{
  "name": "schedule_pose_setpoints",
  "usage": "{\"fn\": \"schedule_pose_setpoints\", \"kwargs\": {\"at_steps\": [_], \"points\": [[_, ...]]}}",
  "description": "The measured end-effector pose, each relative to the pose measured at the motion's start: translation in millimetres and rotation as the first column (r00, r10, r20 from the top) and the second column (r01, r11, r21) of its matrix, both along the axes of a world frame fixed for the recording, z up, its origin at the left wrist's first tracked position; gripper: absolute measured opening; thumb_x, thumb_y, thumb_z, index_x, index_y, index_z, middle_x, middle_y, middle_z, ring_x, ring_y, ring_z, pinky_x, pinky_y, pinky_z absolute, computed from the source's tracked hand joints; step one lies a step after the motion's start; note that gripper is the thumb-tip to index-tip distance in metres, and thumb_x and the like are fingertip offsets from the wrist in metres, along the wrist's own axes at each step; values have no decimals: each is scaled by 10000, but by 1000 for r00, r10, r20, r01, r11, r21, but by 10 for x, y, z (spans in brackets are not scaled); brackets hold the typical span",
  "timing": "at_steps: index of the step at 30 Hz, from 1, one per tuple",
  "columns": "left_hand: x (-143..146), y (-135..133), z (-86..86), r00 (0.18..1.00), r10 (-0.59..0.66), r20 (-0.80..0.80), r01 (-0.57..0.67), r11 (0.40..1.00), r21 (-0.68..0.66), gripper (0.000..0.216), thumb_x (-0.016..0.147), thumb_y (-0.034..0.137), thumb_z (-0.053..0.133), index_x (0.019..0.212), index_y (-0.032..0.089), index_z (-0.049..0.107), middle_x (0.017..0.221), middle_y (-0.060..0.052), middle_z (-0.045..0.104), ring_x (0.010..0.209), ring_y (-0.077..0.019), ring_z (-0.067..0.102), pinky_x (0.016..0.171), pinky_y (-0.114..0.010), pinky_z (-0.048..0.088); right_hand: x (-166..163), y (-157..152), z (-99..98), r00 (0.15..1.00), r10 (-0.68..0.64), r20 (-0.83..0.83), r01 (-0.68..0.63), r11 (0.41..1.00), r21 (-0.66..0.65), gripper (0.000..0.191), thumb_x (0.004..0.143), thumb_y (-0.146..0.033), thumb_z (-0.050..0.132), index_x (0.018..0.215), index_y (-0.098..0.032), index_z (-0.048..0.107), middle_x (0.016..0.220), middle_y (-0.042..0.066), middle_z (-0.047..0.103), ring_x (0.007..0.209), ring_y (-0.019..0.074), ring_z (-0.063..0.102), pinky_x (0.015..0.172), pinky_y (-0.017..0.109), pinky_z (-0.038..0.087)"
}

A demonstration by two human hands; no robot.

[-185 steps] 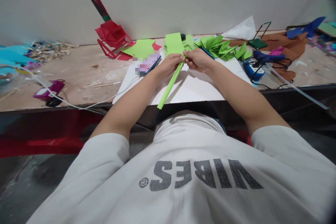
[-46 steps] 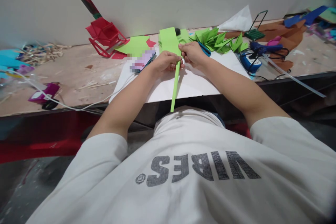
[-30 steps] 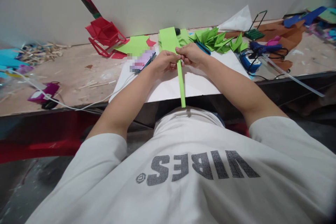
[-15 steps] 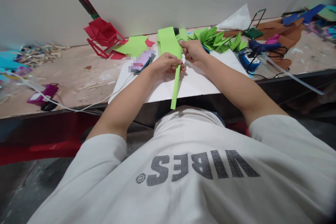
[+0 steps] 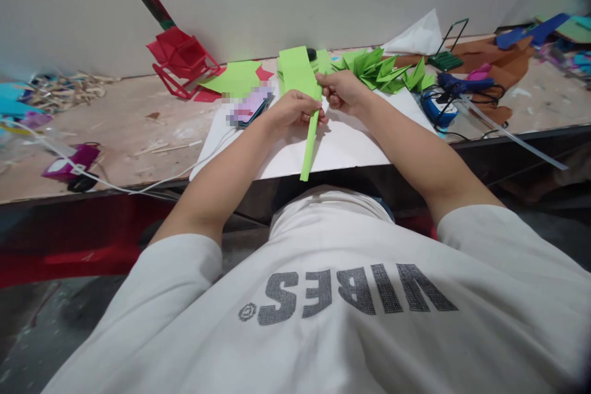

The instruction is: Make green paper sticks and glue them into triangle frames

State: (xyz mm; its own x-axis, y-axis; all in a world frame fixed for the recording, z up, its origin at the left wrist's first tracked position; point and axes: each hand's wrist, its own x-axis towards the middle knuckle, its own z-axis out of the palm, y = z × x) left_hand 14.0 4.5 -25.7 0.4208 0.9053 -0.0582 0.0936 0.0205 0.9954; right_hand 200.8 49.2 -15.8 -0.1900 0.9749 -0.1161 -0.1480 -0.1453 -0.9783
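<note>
A long, narrow strip of folded green paper (image 5: 309, 151) runs toward me over the front of a white board (image 5: 351, 151). My left hand (image 5: 299, 109) pinches this strip around its middle between thumb and fingers. Just beyond, my right hand (image 5: 339, 89) is closed with thumb and forefinger at the strip's far end. Under and behind the hands lies wider green paper (image 5: 295, 68), partly covered by them. To the left of it rests a phone (image 5: 252, 106), its screen blurred out. Several folded pointed green paper pieces (image 5: 383, 68) are heaped behind my right forearm.
A red miniature chair (image 5: 182, 61) stands at the back left, near scattered wooden sticks (image 5: 69, 92). A purple device (image 5: 71, 161) with a white cable sits front left. On the right are a blue glue gun (image 5: 464, 83), a green frame (image 5: 446, 58) and brown paper (image 5: 498, 64).
Both hands keep their hold at nearly the same place. The strip's near end has shifted slightly away from me. The camera view has moved a little.
</note>
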Motion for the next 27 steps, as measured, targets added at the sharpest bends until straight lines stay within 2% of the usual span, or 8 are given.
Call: {"fn": "schedule_pose_setpoints", "kwargs": {"at_steps": [3, 9, 15, 19, 22, 25, 27], "points": [[1, 17, -7, 999, 32, 14, -32, 999, 8, 161, 835, 259, 843, 788, 163, 723, 793, -98, 806, 804, -239, 833, 913, -424, 724, -25, -97, 13, 996, 61, 62, -60, 998, -9, 478, 1011, -240, 855, 667, -213, 523, 572, -38, 571, 425, 52, 378, 364, 181, 289], [11, 55, -47, 996, 75, 38, -75, 997, -2, 201, 836, 248, 841, 765, 193, 662, 802, -91, 798, 829, -245, 842, 872, -393, 729, -70, -171, 28, 996, -7, 93, 0, 997, 77, 510, 1065, -209, 781, 631, -209, 515, 513, -40, 543, 407, 44, 373, 348, 157, 275], [-3, 16, -7, 999, 33, -13, -34, 999, -9, 148, 879, 279, 833, 862, 183, 721, 875, -114, 835, 924, -269, 854, 932, -420, 728, -28, -40, 0, 994, -56, 98, 45, 993, 112, 496, 1055, -223, 802, 660, -226, 501, 495, -54, 533, 410, 51, 377, 347, 159, 287], [12, -30, 18, 1000, 15, -28, -15, 1000, -27, 117, 909, 259, 809, 884, 179, 727, 854, -118, 838, 883, -264, 849, 936, -439, 728, 28, 85, 10, 988, -131, 79, 125, 989, 74, 500, 1053, -272, 830, 693, -242, 484, 496, -66, 507, 419, 58, 353, 342, 156, 260], [22, -38, 22, 1000, 21, -15, -21, 999, -29, 110, 911, 229, 803, 871, 174, 716, 856, -122, 842, 831, -249, 841, 931, -434, 727, 49, 104, 41, 983, -168, 77, 164, 985, 52, 495, 1100, -295, 784, 712, -231, 483, 512, -76, 492, 433, 43, 344, 374, 131, 272], [19, -14, 14, 999, 36, -25, -36, 999, -25, 103, 912, 222, 801, 874, 174, 719, 861, -125, 846, 827, -252, 840, 936, -437, 725, 47, 48, 69, 989, -136, 61, 134, 990, 34, 455, 1083, -293, 801, 736, -219, 516, 547, -72, 538, 462, 49, 353, 383, 131, 294], [14, 16, 2, 998, 62, -21, -62, 998, -20, 104, 910, 224, 809, 882, 180, 719, 862, -124, 844, 855, -257, 847, 960, -433, 719, 35, -7, 71, 997, -41, 73, 42, 999, -15, 415, 1064, -260, 809, 739, -214, 555, 571, -57, 578, 466, 56, 361, 374, 139, 310]]}}
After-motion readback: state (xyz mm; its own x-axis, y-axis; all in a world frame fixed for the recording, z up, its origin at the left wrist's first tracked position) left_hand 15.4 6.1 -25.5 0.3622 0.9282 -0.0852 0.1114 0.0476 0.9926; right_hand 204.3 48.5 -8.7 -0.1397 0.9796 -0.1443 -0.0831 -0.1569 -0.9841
